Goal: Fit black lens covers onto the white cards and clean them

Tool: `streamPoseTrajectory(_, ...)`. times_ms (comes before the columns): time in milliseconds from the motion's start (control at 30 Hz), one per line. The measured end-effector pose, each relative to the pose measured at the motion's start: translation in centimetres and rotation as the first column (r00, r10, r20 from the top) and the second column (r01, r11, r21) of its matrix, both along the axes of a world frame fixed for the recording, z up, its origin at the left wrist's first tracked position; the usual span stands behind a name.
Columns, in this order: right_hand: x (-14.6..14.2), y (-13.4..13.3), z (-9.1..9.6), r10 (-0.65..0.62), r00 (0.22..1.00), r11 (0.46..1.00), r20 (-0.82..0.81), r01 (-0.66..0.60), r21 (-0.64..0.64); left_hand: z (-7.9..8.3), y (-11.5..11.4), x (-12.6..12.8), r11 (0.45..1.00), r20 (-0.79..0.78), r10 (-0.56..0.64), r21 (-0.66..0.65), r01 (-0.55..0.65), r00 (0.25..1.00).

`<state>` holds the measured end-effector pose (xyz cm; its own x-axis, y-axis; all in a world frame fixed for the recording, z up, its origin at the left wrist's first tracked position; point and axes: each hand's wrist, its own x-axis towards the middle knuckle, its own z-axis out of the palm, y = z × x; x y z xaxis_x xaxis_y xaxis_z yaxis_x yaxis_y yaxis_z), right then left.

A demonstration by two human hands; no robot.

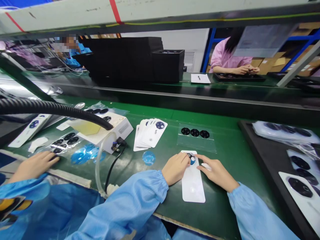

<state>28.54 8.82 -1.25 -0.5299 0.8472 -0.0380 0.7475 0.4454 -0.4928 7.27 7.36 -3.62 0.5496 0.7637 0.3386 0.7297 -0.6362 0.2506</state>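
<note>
A white phone back cover lies flat on the green bench in front of me. Near its top sits a round black camera lens plate with a patch of blue film on it. My left hand is closed, its curled fingertips pinching at the lens plate's left side and partly hiding it. From the other side, my right hand grips the cover's upper right edge with index finger and thumb. Between these fingers shows a small white piece whose kind I cannot make out.
Fanned white phone back covers and blue film discs lie left. Black lens plates rest on a clear sheet ahead. A black tray stands right. A co-worker's hand and a ribbed hose are at left.
</note>
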Motion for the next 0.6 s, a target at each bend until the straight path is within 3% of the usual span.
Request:
streamPoseTrajectory(233,-0.07,-1.1,-1.1,-0.012,0.998,0.997,0.061,0.007,0.07,-0.2,0.07,-0.12,1.0,0.021,-0.016,-0.026,0.016,1.0)
streamPoseTrajectory(600,-0.12,-0.56,-0.54,-0.016,0.988,0.996,0.152,0.003,0.086,-0.46,0.01,-0.09,0.999,0.003,-0.031,-0.027,0.031,1.0)
